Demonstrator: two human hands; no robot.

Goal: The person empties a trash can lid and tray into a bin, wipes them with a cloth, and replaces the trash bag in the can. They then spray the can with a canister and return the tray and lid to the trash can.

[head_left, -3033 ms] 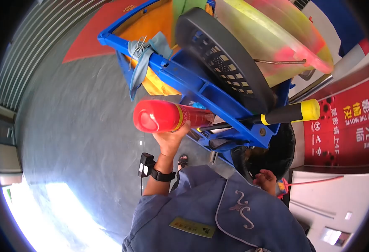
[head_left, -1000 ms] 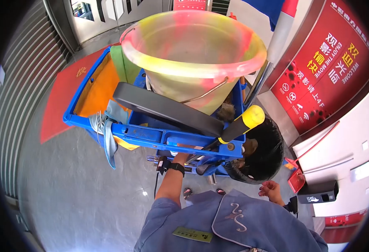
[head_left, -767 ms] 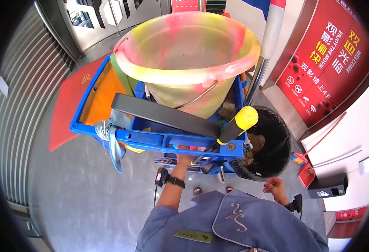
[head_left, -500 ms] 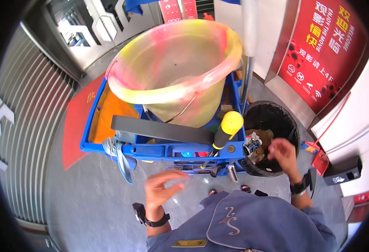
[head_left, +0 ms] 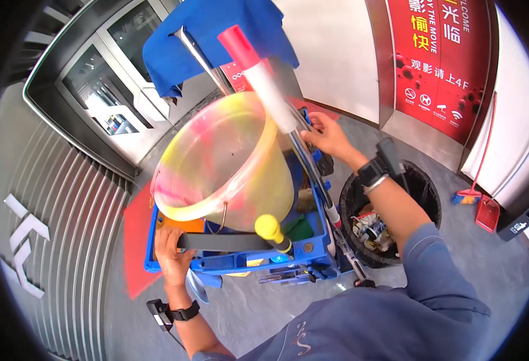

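A blue cleaning cart (head_left: 213,263) stands before me, carrying a big yellow-and-pink plastic bucket (head_left: 249,198). My left hand (head_left: 173,256) is closed around its near left corner, at the end of a dark grey bar (head_left: 228,242). At the far right side, the fingers of my right hand (head_left: 332,143) curl on the cart's edge, close beside a metal pole (head_left: 315,171) with a red-and-white handle (head_left: 264,84); the exact contact is partly hidden. A yellow-topped handle (head_left: 268,228) stands at the cart's front.
A black-lined bin (head_left: 424,201) with rubbish inside is right of the cart. A broom (head_left: 466,197) and red dustpan (head_left: 487,213) lean by the right wall. Blue cloth (head_left: 240,30) hangs behind the bucket. Glass doors (head_left: 105,90) are at the back left.
My left hand has moved forward onto the cart's corner. My right hand has gone from over the bin to the cart's far right side. The view has shifted, and the red handle end now shows.
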